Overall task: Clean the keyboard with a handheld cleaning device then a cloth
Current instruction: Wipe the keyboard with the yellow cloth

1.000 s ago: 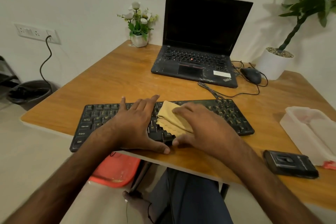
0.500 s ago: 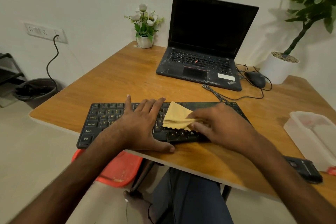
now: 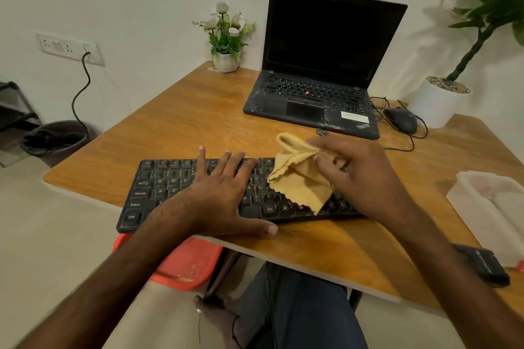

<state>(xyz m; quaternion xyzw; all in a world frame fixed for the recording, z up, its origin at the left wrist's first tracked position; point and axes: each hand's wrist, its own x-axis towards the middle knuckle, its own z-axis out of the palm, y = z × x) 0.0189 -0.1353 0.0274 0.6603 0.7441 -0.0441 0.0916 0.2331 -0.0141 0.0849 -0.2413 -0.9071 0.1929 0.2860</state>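
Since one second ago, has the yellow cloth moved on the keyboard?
Yes. The yellow cloth, pinched in the right hand, has lifted off the keys and gone toward the far edge of the keyboard; only its lower corner hangs over the near rows.

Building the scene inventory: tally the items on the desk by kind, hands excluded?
Keyboard: 1
Cloth: 1
Laptop: 1
Mouse: 1
Potted plants: 2
Plastic container: 1
Black handheld device: 1
Total: 8
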